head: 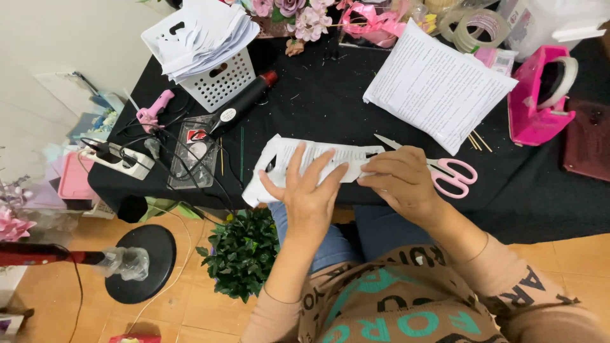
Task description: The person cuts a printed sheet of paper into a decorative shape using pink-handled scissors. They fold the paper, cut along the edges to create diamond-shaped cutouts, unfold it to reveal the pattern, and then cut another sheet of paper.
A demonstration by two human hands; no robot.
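Both my hands are flat on a printed paper strip [318,160] at the near edge of the black surface [330,95]: left hand [309,190] fingers spread wide, right hand [400,181] fingers close together pinning its right end. Pink scissors [445,171] sit just right of the strip, a paper stack [438,86] behind it, a white basket [222,79] behind-left.

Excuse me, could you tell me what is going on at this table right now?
A seated person presses a strip of printed paper flat on the black table with both bare hands: left hand spread on its middle, right hand on its right end. Pink-handled scissors lie beside the right hand.
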